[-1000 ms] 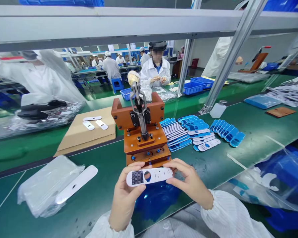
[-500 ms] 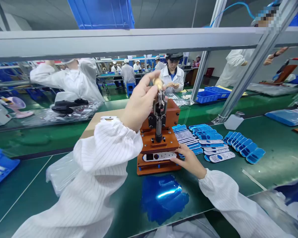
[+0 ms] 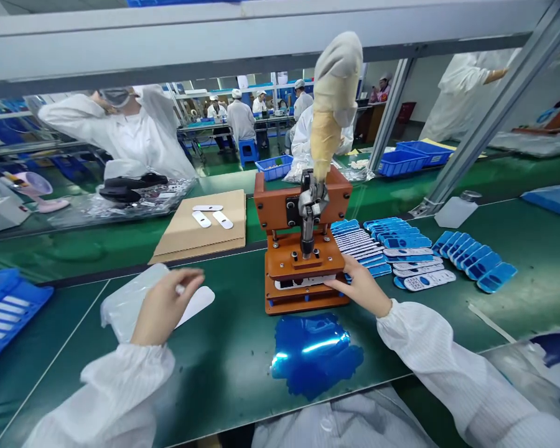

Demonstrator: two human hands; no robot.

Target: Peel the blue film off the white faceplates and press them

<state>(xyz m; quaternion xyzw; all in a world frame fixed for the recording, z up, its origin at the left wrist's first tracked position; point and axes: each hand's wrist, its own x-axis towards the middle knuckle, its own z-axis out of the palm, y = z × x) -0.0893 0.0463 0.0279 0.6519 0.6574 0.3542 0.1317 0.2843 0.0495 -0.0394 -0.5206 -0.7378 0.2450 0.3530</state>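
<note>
An orange-brown toggle press point(image 3: 308, 255) stands before me, its handle wrapped in beige cloth point(image 3: 336, 93) and standing upright. Between its plates lies a white remote control cover point(image 3: 303, 283), partly hidden by the upper plate. My right hand point(image 3: 361, 286) is at the press's right side, thumb and fingers closed around the cover's right end; some fingertips are hidden. My left hand point(image 3: 165, 305) is off the handle and low over the table at left, fingers curled together around something small and pale. Just beside it is a white rounded panel point(image 3: 200, 305), partly behind the hand.
Blue-filmed remote covers point(image 3: 396, 233) lie in rows right of the press. Blue film point(image 3: 312, 358) lies in front. Cardboard point(image 3: 205, 230) with several white pieces is at back left, near a clear plastic bag point(image 3: 130, 298). A blue basket point(image 3: 14, 317) stands far left. People in white work beyond.
My left hand has let go of the press handle and moved down left to the table. The handle has swung up, standing taller. My right hand stays at the cover. The view has shifted slightly.
</note>
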